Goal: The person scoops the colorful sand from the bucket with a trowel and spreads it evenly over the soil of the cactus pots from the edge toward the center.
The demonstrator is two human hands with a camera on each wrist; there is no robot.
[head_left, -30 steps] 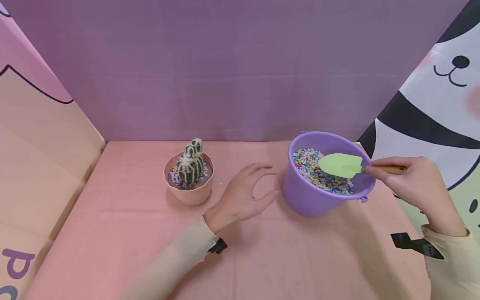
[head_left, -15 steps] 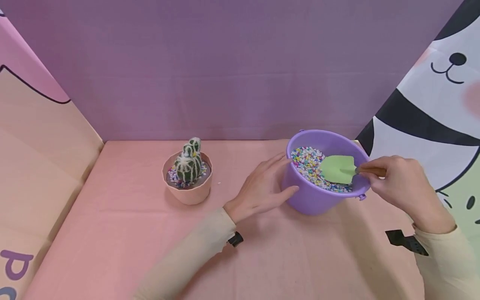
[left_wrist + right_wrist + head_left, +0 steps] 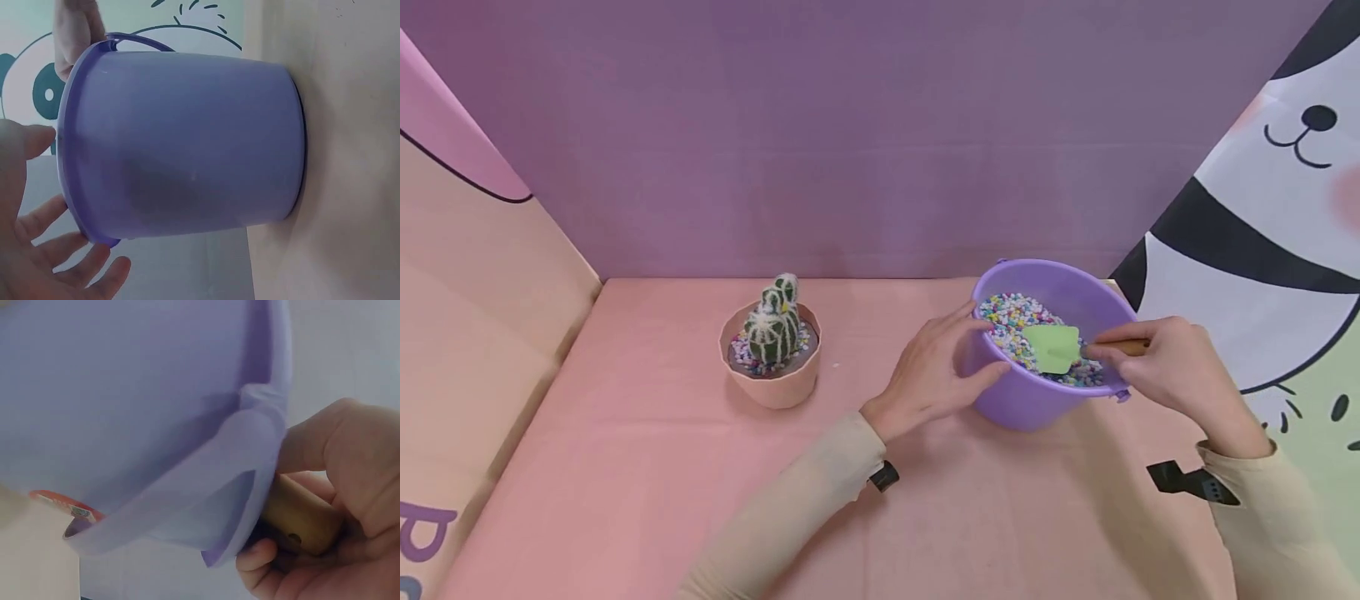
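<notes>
A purple bucket (image 3: 1022, 404) holds many small multicoloured beads (image 3: 1011, 312). My right hand (image 3: 1180, 367) grips the wooden handle (image 3: 303, 515) of a small trowel, whose light green blade (image 3: 1052, 348) lies at the beads inside the bucket. Part of the blade's edge seems sunk among them, though how deep is hard to tell. On the bucket's left side, my left hand (image 3: 932, 375) has its fingers spread, with the fingertips at the rim; the left wrist view shows thumb and fingers loosely extended beside it.
To the left stands a peach pot (image 3: 778, 390) with a fuzzy cactus (image 3: 772, 329) and some beads round its base. A small white bead (image 3: 837, 364) lies on the pink cloth. A purple backdrop (image 3: 880, 142) rises behind, a panda-print panel (image 3: 1247, 275) at right.
My left hand has moved right to the bucket's rim. The right hand has lowered the trowel and shifted it left into the beads. The cactus pot stays put.
</notes>
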